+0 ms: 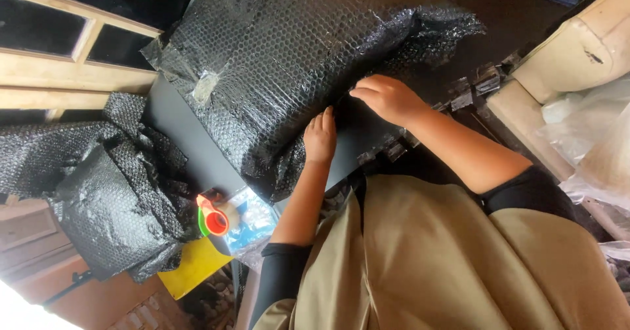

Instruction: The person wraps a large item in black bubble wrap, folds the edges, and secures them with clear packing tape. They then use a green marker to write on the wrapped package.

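Wrap looks mostly done, by my read: large flat item in black bubble wrap [295, 54] lies on the dark table [177, 126], covered over top and far end, one clear tape patch near its left corner. Near edge is still loose, wrap bunched and open there. L hand [320, 138] lies flat, fingers together, pressing the wrap edge down; R hand [387, 97] has fingers curled on the fold, clamping nothing. Wrap is glossy, crinkled. Tape dispenser [213, 217] sits near L forearm, unused; spare wrap heap [111, 199] lies left.
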